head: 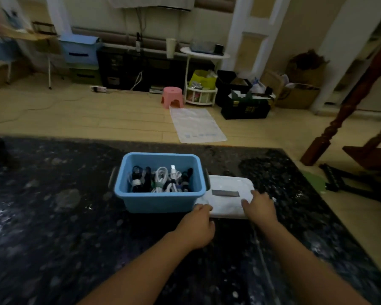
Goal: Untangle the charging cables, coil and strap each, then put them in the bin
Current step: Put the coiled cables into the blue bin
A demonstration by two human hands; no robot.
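1. The dark speckled table [53, 227] is bare from 7 to 10 o'clock of the blue bin [161, 198]; its far edge runs just beyond the bin, its right edge at 3 to 4 o'clock.
2. The coiled, strapped cables [163, 179] lie inside the bin. A white lid [227, 194] lies flat, touching the bin at 3 o'clock.
3. The left hand [198, 225] grips the lid's near left corner, fingers curled. The right hand [260, 208] rests on the lid's near right part; whether it grips is unclear.
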